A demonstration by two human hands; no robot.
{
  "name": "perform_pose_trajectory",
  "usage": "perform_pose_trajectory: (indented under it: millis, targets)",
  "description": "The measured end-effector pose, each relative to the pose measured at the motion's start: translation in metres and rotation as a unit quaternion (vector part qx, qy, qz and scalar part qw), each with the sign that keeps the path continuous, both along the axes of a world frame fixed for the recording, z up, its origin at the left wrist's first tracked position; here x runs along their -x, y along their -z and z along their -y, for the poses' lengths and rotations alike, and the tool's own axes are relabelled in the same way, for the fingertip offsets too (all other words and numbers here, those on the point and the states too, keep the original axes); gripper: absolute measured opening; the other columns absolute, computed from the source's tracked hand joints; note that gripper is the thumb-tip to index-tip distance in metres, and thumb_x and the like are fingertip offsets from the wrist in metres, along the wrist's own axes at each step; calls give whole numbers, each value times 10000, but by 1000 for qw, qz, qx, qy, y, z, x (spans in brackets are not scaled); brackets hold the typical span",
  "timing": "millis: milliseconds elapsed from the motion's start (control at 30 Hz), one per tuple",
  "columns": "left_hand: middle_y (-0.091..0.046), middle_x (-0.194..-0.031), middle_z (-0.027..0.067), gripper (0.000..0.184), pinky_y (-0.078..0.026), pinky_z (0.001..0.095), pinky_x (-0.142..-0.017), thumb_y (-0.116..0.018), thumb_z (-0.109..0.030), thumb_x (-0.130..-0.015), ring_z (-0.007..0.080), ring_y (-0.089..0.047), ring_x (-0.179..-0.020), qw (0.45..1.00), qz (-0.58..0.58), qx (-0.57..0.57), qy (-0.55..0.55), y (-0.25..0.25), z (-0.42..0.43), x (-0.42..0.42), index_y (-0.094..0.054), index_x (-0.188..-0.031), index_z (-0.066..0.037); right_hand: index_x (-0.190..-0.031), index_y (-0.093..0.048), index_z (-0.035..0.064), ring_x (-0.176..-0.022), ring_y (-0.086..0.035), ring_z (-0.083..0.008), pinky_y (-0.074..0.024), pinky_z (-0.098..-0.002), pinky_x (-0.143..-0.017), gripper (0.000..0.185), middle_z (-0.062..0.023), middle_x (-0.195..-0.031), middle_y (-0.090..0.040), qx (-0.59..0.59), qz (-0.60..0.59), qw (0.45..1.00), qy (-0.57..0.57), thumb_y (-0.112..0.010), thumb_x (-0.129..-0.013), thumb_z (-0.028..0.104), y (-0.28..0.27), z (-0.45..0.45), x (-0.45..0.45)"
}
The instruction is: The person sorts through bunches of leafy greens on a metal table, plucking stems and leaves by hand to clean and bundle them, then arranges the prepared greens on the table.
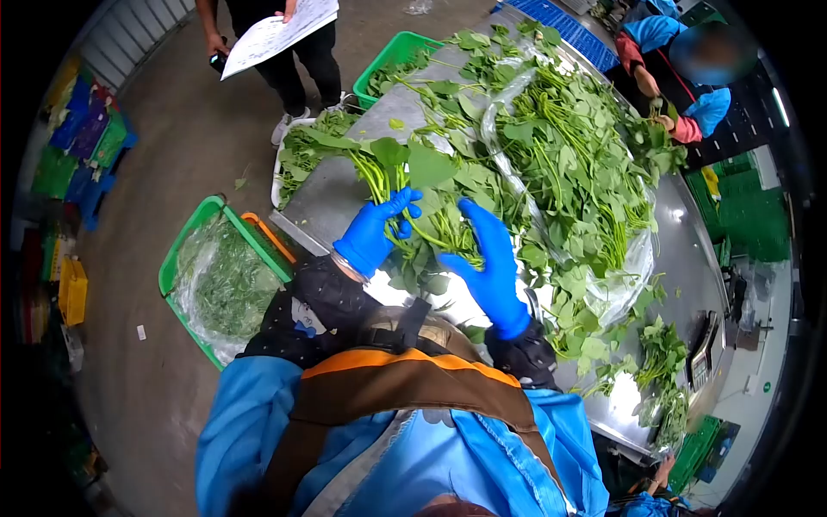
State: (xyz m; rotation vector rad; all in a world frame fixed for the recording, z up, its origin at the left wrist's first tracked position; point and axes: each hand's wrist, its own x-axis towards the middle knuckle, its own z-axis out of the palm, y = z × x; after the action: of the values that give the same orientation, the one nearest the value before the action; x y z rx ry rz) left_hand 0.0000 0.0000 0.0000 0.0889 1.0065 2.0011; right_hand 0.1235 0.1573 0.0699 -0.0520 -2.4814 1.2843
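In a blue glove, my left hand [369,239] is closed around a bunch of leafy green stems [376,177], whose broad leaves point up and to the right. My right hand [493,271], also gloved in blue, is open, with thumb and fingers spread beside loose greens [448,226] lying between the two hands. A large heap of the same leafy greens [568,155] covers much of the metal table [323,194], with clear plastic wrap [508,164] running through it.
A green crate [191,246] lined with plastic holds greens at my left. Another green crate [372,73] and a white tub [277,172] stand by the table. One person holds papers [280,36]; a co-worker [659,82] handles greens across the table. A scale-like device [702,349] sits at right.
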Motion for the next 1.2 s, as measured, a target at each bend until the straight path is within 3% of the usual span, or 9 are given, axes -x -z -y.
perform_pose_trajectory:
  millis: [33,100,167,567,700,733,867,1067,1200]
  targets:
    - [-537,-1053,103,414,-450,274,-791,-496,-251,-867,167,-531,-945,1000,4,-21,19,-4,2,-1,-429,-1197,-10,-1181,-484,123,-1011,-496,-303,-409,-372,-796,507,-120,-1081,-529,-185,-47,982,9,-645,-707,204,17,8,6]
    - [-536,-1056,112,410,-450,290,-800,-495,-253,-868,173,-532,-948,996,10,-79,41,-5,-19,-9,-439,-1185,0,-963,-632,82,-737,-591,-278,-457,-326,-640,261,-118,-825,-618,-186,100,977,27,-657,-716,164,29,3,-3]
    - [-529,-1076,120,396,-448,314,-817,-493,-247,-869,183,-528,-967,995,15,-86,44,-8,-15,-15,-453,-1171,5,-935,-629,89,-656,-575,-247,-448,-333,-579,215,-95,-731,-605,-119,-17,991,50,-627,-731,157,60,9,-6]
    - [-517,-1119,156,336,-338,441,-972,-494,-121,-849,311,-409,-1160,969,71,-225,78,11,-15,-25,-442,-1150,20,-947,-612,87,-668,-564,-271,-440,-353,-579,216,-112,-759,-592,-102,-21,994,31,-615,-743,159,68,8,-16]
    - [-501,-738,55,280,-423,332,-782,-468,-183,-875,221,-507,-886,958,82,-254,107,10,-12,-24,-448,-1096,-12,-935,-606,87,-617,-524,-274,-406,-372,-541,212,-116,-701,-553,-75,11,997,-30,-613,-747,184,76,18,-20]
    - [-409,-605,11,235,-380,270,-590,-492,-204,-864,150,-448,-636,962,97,-240,90,2,-13,-29,-497,-1012,-22,-954,-579,69,-677,-523,-299,-407,-374,-584,195,-123,-744,-548,-111,33,992,-52,-581,-785,165,71,18,-22]
    - [-321,-460,-26,229,-308,252,-509,-476,-257,-874,101,-330,-437,962,-45,-232,134,15,-9,-31,-537,-819,-43,-874,-598,91,-596,-487,-265,-387,-372,-540,168,-94,-656,-515,-130,50,987,-81,-604,-757,212,72,17,-23]
    - [-371,-477,-12,271,-310,236,-449,-483,-272,-877,109,-369,-435,988,-81,-104,83,-15,-10,-40,-559,-945,-20,-892,-595,67,-722,-514,-261,-409,-353,-647,195,-98,-779,-556,-65,99,985,-127,-611,-743,192,51,15,-21]
    - [-450,-545,-12,283,-314,209,-441,-540,-270,-850,72,-393,-462,983,-176,39,26,-34,-12,-38,-570,-951,-7,-897,-587,39,-842,-519,-244,-405,-315,-753,207,-83,-847,-545,79,-28,995,51,-626,-698,80,42,-5,-15]
